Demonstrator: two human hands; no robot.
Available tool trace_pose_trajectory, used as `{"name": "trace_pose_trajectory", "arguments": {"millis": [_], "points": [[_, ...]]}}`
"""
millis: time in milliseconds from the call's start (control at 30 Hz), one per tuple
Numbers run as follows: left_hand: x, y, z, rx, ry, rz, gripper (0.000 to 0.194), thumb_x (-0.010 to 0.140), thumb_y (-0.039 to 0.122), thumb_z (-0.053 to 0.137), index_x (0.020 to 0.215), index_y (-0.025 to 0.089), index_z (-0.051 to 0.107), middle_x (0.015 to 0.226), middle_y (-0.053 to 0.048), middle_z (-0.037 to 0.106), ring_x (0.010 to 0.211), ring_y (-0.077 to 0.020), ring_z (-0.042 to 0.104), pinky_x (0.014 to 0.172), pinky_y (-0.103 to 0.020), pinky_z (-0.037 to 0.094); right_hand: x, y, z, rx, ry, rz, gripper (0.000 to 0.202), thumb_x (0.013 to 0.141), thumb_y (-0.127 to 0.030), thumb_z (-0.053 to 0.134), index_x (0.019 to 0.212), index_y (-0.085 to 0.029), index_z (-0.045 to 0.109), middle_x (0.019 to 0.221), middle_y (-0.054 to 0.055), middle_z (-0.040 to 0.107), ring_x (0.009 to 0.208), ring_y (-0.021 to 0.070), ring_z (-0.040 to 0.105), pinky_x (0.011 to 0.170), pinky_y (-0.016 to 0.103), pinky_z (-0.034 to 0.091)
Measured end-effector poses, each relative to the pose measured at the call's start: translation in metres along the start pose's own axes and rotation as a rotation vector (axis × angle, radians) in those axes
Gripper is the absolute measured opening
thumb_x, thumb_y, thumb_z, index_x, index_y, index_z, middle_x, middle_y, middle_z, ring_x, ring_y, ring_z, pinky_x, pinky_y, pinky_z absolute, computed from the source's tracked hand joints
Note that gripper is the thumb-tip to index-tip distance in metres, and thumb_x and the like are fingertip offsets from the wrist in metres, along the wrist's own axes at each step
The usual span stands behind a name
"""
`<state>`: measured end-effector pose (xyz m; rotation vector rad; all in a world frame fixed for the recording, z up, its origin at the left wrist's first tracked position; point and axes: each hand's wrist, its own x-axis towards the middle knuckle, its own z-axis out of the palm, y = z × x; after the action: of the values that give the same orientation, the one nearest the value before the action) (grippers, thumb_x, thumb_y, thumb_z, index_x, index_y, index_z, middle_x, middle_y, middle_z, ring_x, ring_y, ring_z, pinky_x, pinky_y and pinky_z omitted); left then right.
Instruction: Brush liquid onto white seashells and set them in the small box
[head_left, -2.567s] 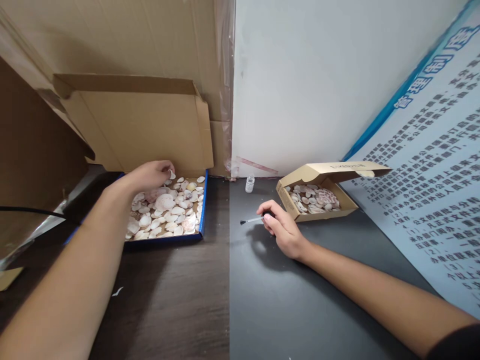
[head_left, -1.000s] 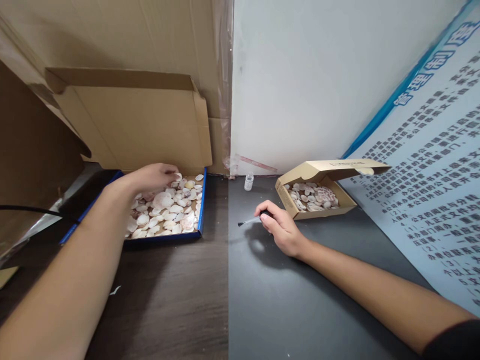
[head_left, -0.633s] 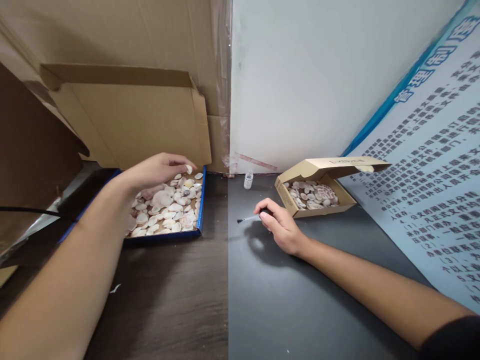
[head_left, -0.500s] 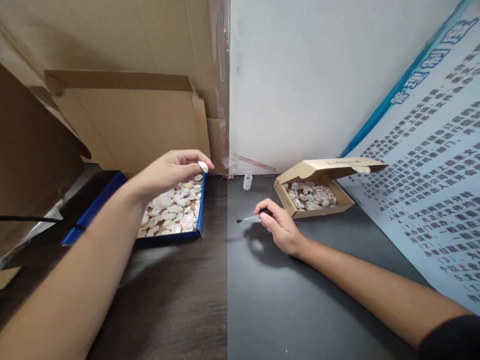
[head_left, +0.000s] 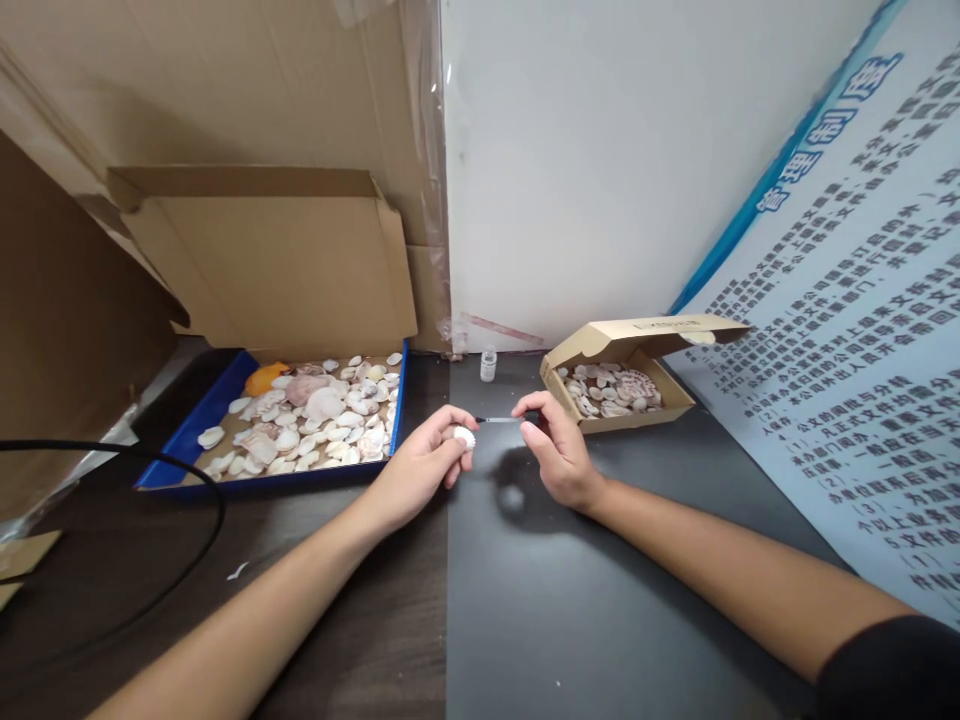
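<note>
A small white ribbed shell (head_left: 466, 437) is pinched in my left hand (head_left: 424, 462), over the middle of the table. Facing it, my right hand (head_left: 562, 455) grips a thin brush (head_left: 501, 420) by its dark end, with the bristle tip pointing left, close to my left fingertips. Behind both hands stands a small clear bottle (head_left: 488, 365). The open blue box (head_left: 399, 400) on the left holds many shells and an orange piece (head_left: 265, 378). On the right, a smaller cardboard box (head_left: 637, 425) with its lid partly raised holds more shells.
A black cable (head_left: 219, 520) loops over the table at the left. Cardboard (head_left: 300, 90) and a white panel (head_left: 562, 180) rise behind. A printed sheet (head_left: 847, 330) stands at the right. A small white scrap (head_left: 238, 571) lies front left.
My left hand has moved right and down with the shell, from above the blue box to beside the brush. The brush has turned nearly level and its tip now lies near the shell.
</note>
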<state>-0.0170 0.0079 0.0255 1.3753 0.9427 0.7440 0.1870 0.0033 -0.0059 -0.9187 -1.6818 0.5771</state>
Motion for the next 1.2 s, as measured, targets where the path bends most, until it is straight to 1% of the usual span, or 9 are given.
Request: {"name": "trace_pose_trajectory", "arguments": {"millis": [67, 233, 500, 600, 733, 900, 1000, 1133, 1200], "points": [[0.001, -0.008, 0.000, 0.010, 0.011, 0.024, 0.022, 0.090, 0.035, 0.052, 0.105, 0.020, 0.046, 0.071, 0.006, 0.054, 0.053, -0.0072, 0.043, 0.056, -0.023, 0.036, 0.000, 0.001, 0.000, -0.004, 0.012, -0.014, 0.010, 0.094, -0.022, 0.047, 0.100, -0.022, 0.055, 0.081, -0.001, 0.054, 0.063, 0.0129, 0.047, 0.060, 0.026, 0.041], [0.005, -0.020, -0.007, 0.071, -0.032, 0.029, 0.027, 0.092, 0.043, 0.054, 0.100, 0.021, 0.041, 0.073, 0.006, 0.053, 0.057, -0.0075, 0.043, 0.054, -0.023, 0.035, 0.000, 0.001, 0.001, -0.009, -0.041, -0.022, 0.009, 0.093, -0.021, 0.047, 0.098, -0.022, 0.054, 0.081, 0.000, 0.054, 0.065, 0.0137, 0.047, 0.060, 0.027, 0.041], [0.004, -0.021, -0.013, 0.117, -0.092, 0.068, 0.032, 0.092, 0.042, 0.056, 0.115, 0.020, 0.049, 0.074, 0.005, 0.049, 0.062, -0.0093, 0.043, 0.058, -0.024, 0.035, -0.001, -0.002, 0.002, -0.084, -0.215, -0.108, 0.008, 0.091, -0.020, 0.051, 0.098, -0.022, 0.055, 0.079, 0.000, 0.050, 0.064, 0.0134, 0.046, 0.057, 0.026, 0.039], [0.004, -0.021, -0.012, 0.106, -0.071, 0.042, 0.037, 0.091, 0.040, 0.057, 0.121, 0.020, 0.044, 0.075, 0.004, 0.052, 0.062, -0.0100, 0.044, 0.058, -0.025, 0.036, -0.001, -0.003, 0.003, -0.139, -0.182, -0.080, 0.006, 0.090, -0.019, 0.053, 0.096, -0.022, 0.055, 0.079, 0.000, 0.050, 0.062, 0.0126, 0.044, 0.055, 0.025, 0.038], [0.004, -0.022, -0.012, 0.077, -0.095, 0.013, 0.027, 0.091, 0.041, 0.056, 0.104, 0.020, 0.044, 0.078, 0.003, 0.057, 0.061, -0.0094, 0.046, 0.058, -0.025, 0.038, 0.000, -0.003, 0.002, -0.143, -0.169, -0.082, 0.008, 0.090, -0.018, 0.052, 0.096, -0.021, 0.055, 0.080, 0.000, 0.050, 0.063, 0.0128, 0.045, 0.055, 0.025, 0.039], [0.005, -0.023, -0.014, 0.072, -0.108, 0.031, 0.024, 0.090, 0.040, 0.057, 0.089, 0.019, 0.045, 0.073, 0.005, 0.047, 0.060, -0.0073, 0.040, 0.056, -0.022, 0.032, -0.001, -0.002, 0.001, -0.145, -0.193, -0.099, 0.008, 0.089, -0.018, 0.054, 0.096, -0.022, 0.055, 0.080, 0.001, 0.050, 0.064, 0.0132, 0.046, 0.054, 0.025, 0.039], [0.005, -0.020, -0.016, 0.083, -0.119, 0.024, 0.026, 0.089, 0.040, 0.058, 0.085, 0.019, 0.045, 0.068, 0.007, 0.041, 0.056, -0.0064, 0.033, 0.053, -0.022, 0.028, -0.001, -0.002, 0.001, -0.133, -0.166, -0.106, 0.009, 0.089, -0.018, 0.053, 0.097, -0.022, 0.055, 0.081, 0.001, 0.050, 0.064, 0.0134, 0.046, 0.054, 0.025, 0.040], [0.004, -0.015, -0.017, 0.070, -0.136, -0.006, 0.029, 0.087, 0.042, 0.059, 0.083, 0.020, 0.043, 0.061, 0.009, 0.037, 0.052, -0.0063, 0.030, 0.051, -0.022, 0.024, -0.002, -0.003, 0.002, -0.107, -0.246, -0.160, 0.013, 0.088, -0.017, 0.056, 0.099, -0.022, 0.056, 0.083, 0.002, 0.054, 0.064, 0.0133, 0.048, 0.055, 0.026, 0.043], [0.003, -0.014, -0.017, 0.070, -0.135, -0.018, 0.029, 0.086, 0.043, 0.060, 0.082, 0.020, 0.043, 0.060, 0.010, 0.037, 0.051, -0.0063, 0.031, 0.051, -0.022, 0.023, -0.001, -0.003, 0.002, -0.135, -0.233, -0.129, 0.012, 0.087, -0.017, 0.057, 0.098, -0.022, 0.057, 0.082, 0.002, 0.054, 0.061, 0.0127, 0.047, 0.054, 0.026, 0.042]]}}
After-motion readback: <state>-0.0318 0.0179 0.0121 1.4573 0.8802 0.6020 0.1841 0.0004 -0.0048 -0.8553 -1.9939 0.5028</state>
